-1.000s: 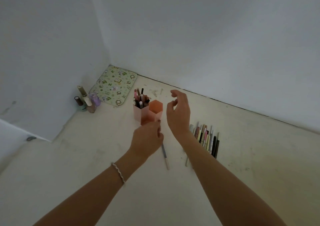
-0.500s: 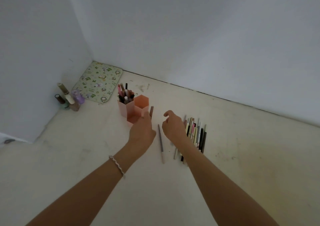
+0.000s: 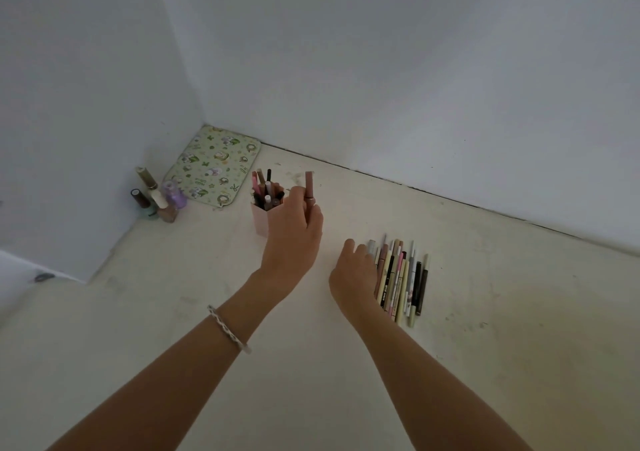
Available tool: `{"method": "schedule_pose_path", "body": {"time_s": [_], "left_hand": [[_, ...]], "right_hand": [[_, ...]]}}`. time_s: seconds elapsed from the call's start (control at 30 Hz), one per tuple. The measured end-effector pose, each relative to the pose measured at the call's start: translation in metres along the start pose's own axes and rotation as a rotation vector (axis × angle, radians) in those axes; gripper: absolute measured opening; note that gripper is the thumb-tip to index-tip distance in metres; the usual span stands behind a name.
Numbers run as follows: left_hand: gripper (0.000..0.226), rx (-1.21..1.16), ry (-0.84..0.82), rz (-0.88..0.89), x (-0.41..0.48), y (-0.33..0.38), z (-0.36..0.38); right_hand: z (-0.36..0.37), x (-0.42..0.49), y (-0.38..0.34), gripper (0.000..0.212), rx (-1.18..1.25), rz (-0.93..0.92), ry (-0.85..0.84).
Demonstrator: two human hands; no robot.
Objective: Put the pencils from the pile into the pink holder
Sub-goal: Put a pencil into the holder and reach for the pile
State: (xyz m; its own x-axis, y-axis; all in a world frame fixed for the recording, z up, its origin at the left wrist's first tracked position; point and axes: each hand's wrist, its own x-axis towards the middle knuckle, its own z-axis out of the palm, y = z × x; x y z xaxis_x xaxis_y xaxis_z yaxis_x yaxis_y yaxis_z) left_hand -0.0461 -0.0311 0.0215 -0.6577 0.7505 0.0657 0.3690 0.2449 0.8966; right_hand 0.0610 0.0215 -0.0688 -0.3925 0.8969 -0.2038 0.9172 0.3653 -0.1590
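The single head-worn camera is looking forward and down from above and behind the left hand [image 3: 294, 239] and the right hand [image 3: 353, 277], sitting close enough that both forearms [image 3: 173, 381] are filling the lower frame, and is facing the wall corner [image 3: 204, 121] lying beyond and left of the left hand.

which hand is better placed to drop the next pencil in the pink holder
Left. The left hand holds a brown pencil upright at the pink holder, while the right hand is down at the pile, farther from it.
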Motion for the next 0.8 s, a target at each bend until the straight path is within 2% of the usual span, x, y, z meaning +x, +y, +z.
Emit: {"method": "schedule_pose_path", "body": {"time_s": [0.1,0.17,0.27,0.37,0.43,0.57,0.7,0.8], "left_hand": [[0.021,0.008,0.028,0.044,-0.003,0.001,0.003],[0.022,0.033,0.056,0.09,-0.004,0.003,0.002],[0.024,0.08,0.185,0.152,0.005,0.005,-0.01],[0.056,0.074,0.337,0.206,0.027,0.004,-0.037],[0.062,0.066,0.398,0.229,0.042,-0.003,-0.053],[0.048,0.067,0.399,0.207,0.055,-0.021,-0.061],[0.039,0.189,0.298,0.22,0.05,-0.042,-0.054],[0.026,0.463,0.371,0.306,0.043,-0.052,-0.051]], "right_hand": [[0.002,0.002,0.006,0.034,-0.064,-0.055,-0.043],[-0.002,0.003,0.006,0.038,0.025,-0.099,-0.029],[-0.024,0.015,0.0,0.039,0.288,-0.132,0.158],[-0.058,0.031,-0.008,0.043,0.529,-0.148,0.402],[-0.08,0.038,-0.015,0.04,0.7,-0.168,0.501],[-0.112,0.041,-0.034,0.038,1.018,-0.218,0.636],[-0.124,0.037,-0.055,0.036,1.099,-0.338,0.73],[-0.123,0.036,-0.069,0.036,1.089,-0.406,0.738]]}}
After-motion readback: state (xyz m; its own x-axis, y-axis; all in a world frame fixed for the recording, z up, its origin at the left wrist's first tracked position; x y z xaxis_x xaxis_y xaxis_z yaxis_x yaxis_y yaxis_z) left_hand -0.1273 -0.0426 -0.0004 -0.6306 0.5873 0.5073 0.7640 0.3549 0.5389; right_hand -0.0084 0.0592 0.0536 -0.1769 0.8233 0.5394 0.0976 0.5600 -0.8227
